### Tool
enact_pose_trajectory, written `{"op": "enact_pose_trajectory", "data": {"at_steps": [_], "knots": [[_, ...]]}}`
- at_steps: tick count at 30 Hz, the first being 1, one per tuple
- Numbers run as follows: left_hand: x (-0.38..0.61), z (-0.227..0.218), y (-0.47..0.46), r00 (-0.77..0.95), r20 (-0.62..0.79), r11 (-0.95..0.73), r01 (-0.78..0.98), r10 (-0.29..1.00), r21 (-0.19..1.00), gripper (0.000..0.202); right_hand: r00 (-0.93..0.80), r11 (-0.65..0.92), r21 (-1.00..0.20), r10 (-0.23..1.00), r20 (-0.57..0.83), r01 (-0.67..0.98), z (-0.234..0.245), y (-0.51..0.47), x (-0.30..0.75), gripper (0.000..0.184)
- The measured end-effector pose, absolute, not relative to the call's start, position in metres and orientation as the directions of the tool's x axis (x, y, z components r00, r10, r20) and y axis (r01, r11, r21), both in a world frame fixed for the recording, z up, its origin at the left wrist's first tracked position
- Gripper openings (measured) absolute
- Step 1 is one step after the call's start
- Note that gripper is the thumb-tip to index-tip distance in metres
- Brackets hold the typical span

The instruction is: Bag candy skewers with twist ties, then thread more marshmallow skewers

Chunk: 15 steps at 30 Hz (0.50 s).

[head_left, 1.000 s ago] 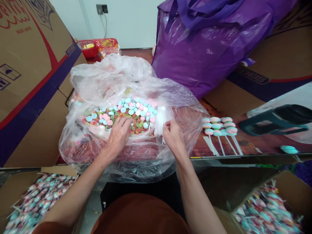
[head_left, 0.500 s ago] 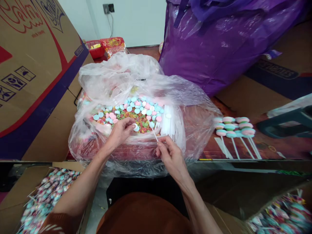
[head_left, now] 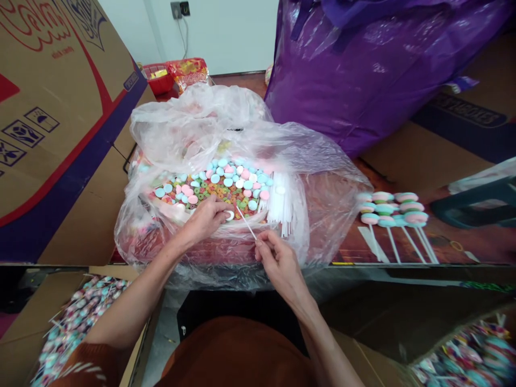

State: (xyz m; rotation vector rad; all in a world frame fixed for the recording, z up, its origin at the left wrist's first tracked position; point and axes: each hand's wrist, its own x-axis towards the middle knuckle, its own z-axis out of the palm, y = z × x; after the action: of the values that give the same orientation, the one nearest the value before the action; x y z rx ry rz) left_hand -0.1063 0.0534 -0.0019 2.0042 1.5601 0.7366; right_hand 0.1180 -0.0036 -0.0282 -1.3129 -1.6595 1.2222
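My left hand point(head_left: 209, 216) has its fingers closed on a white round candy point(head_left: 229, 215), which shows partly past the fingertips. A thin white lollipop stick point(head_left: 245, 222) slants up from my right hand point(head_left: 278, 258), pinched at its lower end. The stick's far tip lies close to my left fingers; whether it touches the candy I cannot tell. Behind both hands, pink, blue and white round candies point(head_left: 228, 183) lie over small coloured ring candies point(head_left: 217, 192) in a clear plastic bag point(head_left: 322, 215). A bundle of white sticks point(head_left: 278, 207) lies at their right.
Several stacked candy lollipops point(head_left: 386, 209) lie on the table at right, near a dark teal object point(head_left: 475, 207). Printed cardboard box point(head_left: 60, 134) stands left; a purple bag point(head_left: 363, 80) stands behind right. Below, a carton holds wrapped candies point(head_left: 80, 322), with more wrapped candies point(head_left: 467, 349) lower right.
My left hand has moved slightly right with the white candy. The stick in my right hand has swung left, bringing its tip close to my left fingers.
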Motion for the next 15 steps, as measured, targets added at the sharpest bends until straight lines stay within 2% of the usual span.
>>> {"op": "enact_pose_trajectory", "data": {"at_steps": [6,9,12,15], "knots": [[-0.101,0.005,0.043,0.267,0.081,-0.260,0.752,0.960,0.605,0.021,-0.252,0.029,-0.952,0.966,-0.051,0.305,-0.029,-0.006,0.117,0.023],[-0.100,0.000,0.038,0.188,0.066,-0.180,0.693,0.980,0.698,0.020,-0.265,0.010,-0.960,0.962,-0.067,0.279,-0.027,-0.010,0.117,0.029],[-0.101,-0.007,0.035,0.014,0.013,-0.018,0.419,1.000,0.908,0.018,-0.282,-0.006,-0.963,0.956,-0.085,0.269,-0.025,-0.015,0.117,0.031],[-0.101,-0.010,0.031,-0.112,-0.035,0.048,0.120,0.993,0.992,0.028,-0.311,0.019,-0.960,0.948,-0.071,0.279,-0.023,-0.020,0.114,0.029]]}}
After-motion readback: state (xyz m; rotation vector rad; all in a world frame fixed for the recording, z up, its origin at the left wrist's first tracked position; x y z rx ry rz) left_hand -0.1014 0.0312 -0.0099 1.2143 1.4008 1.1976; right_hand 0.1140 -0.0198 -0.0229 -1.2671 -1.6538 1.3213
